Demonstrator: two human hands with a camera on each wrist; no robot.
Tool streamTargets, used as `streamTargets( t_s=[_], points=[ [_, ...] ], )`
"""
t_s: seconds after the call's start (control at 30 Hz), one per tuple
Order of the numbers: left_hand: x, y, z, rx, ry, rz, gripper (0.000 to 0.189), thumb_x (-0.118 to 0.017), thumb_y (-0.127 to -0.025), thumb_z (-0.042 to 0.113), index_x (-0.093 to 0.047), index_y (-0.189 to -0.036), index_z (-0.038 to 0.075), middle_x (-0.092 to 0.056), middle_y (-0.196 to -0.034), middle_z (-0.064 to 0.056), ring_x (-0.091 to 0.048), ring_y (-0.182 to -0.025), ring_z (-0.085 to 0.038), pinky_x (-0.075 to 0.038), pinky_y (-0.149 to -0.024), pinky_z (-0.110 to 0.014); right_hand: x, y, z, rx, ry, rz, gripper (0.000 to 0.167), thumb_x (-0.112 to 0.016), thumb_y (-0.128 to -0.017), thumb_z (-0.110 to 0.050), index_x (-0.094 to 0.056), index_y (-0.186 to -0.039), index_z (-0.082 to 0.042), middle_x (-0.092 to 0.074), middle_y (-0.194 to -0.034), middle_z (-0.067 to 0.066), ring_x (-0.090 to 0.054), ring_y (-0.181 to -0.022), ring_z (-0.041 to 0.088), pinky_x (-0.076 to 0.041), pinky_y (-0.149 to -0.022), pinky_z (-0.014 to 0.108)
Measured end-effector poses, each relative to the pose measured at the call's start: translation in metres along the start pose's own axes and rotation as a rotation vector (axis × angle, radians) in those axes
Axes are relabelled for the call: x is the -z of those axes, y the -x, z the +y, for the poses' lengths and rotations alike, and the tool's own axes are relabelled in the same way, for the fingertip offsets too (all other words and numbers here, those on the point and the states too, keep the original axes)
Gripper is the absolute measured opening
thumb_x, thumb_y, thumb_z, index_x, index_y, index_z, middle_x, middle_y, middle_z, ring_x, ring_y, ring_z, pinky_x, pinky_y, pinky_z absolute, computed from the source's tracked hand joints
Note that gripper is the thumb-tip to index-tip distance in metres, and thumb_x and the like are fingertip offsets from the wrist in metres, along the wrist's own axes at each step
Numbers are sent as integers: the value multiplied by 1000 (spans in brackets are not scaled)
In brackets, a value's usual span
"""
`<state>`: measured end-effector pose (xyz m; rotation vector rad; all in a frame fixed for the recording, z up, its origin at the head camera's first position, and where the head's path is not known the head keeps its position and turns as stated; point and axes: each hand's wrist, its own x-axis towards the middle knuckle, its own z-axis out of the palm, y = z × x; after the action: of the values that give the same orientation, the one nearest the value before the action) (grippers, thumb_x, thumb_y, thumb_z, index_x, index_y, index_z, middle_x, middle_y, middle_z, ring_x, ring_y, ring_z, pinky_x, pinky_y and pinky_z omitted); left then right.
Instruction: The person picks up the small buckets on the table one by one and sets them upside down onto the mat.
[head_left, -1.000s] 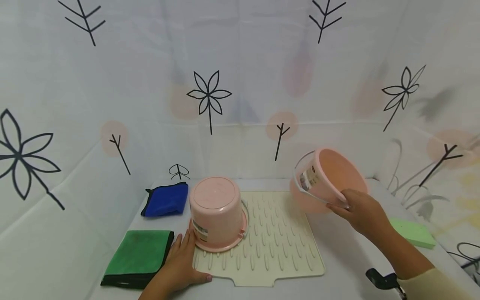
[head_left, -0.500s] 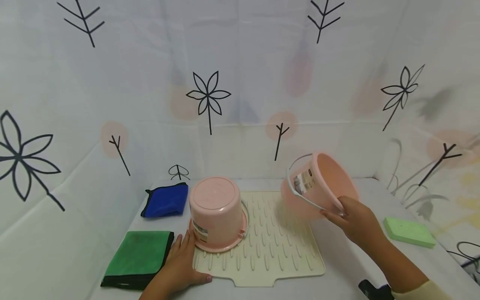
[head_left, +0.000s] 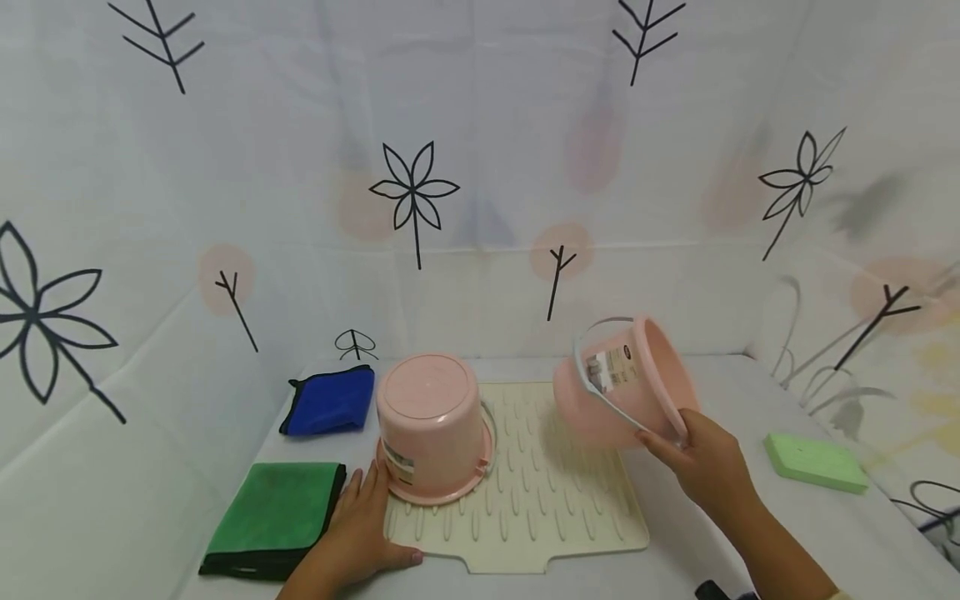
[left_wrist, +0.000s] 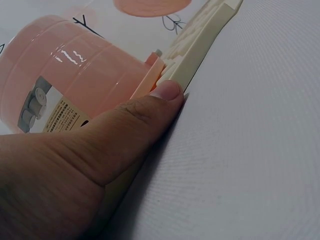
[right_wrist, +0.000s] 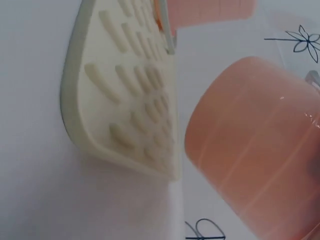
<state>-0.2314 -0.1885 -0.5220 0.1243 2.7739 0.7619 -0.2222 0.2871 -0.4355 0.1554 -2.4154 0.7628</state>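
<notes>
A pink bucket stands upside down on the left half of a cream ridged draining mat. My left hand rests at the mat's front left corner, fingers straight beside the bucket's rim. In the left wrist view the thumb lies along the mat's edge. My right hand pinches the rim of a second pink bucket, tilted on its side with its mouth facing right. This bucket hangs over the mat's right part, its wire handle swung toward the left. The right wrist view shows its base above the mat.
A folded green cloth and a blue cloth lie left of the mat. To the right is a light green sponge. Patterned white fabric rises behind the white tabletop.
My right hand has moved left and a little down, carrying the tilted bucket further over the mat. My left hand and the upside-down bucket have kept their places.
</notes>
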Motion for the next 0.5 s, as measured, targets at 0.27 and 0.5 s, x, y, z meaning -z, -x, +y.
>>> streamTargets(
  t_s=[0.27,0.5],
  points=[
    [-3,0,-1,-10,4,7,163,-91,-52,78,-5,-168,4,-9,-174,-24,0,-159,-53,-8,-121,-76,-5,18,-10,-170,-64,38,37,-88,-86,-31,-69,-91,0,-59,-73,5,-43,-60,8,-37,-48,26],
    [-1,-2,-2,2,-1,6,164,-92,-50,78,-5,-168,5,-10,-174,-24,-1,-159,-53,-9,-122,-75,-9,28,-22,-300,-99,72,39,-88,-86,-30,-68,-92,3,-59,-66,4,-45,-57,10,-39,-46,27]
  ],
)
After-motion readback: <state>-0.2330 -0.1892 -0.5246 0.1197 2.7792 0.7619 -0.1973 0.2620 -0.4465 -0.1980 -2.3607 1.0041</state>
